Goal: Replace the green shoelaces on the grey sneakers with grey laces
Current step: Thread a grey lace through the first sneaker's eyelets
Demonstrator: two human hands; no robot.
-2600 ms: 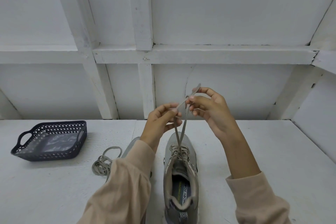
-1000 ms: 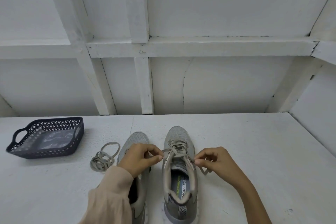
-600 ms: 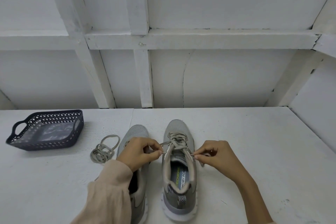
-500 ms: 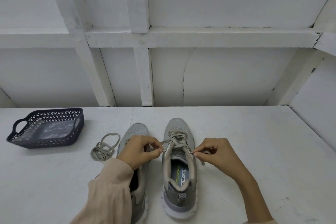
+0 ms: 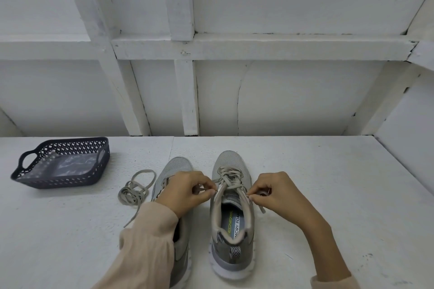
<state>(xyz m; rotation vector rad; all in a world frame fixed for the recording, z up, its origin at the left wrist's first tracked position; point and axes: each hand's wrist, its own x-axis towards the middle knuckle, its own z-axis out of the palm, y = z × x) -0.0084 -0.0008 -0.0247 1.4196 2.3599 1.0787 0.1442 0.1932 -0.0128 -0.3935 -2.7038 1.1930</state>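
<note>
Two grey sneakers stand side by side on the white table, toes pointing away from me. The right sneaker (image 5: 231,218) carries a grey lace (image 5: 229,177) threaded through its eyelets. My left hand (image 5: 185,191) pinches one end of that lace at the left top eyelet. My right hand (image 5: 274,195) pinches the other end at the right top eyelet, a short tail hanging below it. The left sneaker (image 5: 177,166) lies partly hidden under my left hand and sleeve. A loose grey lace (image 5: 135,189) lies coiled just left of it.
A dark blue perforated basket (image 5: 62,163) with handles sits at the far left of the table. A white wall with thick beams rises behind the table, and a slanted white panel closes the right side.
My hands came down from above the right sneaker, where they held the lace ends up, to its top eyelets. Over the last half second they hardly moved.
</note>
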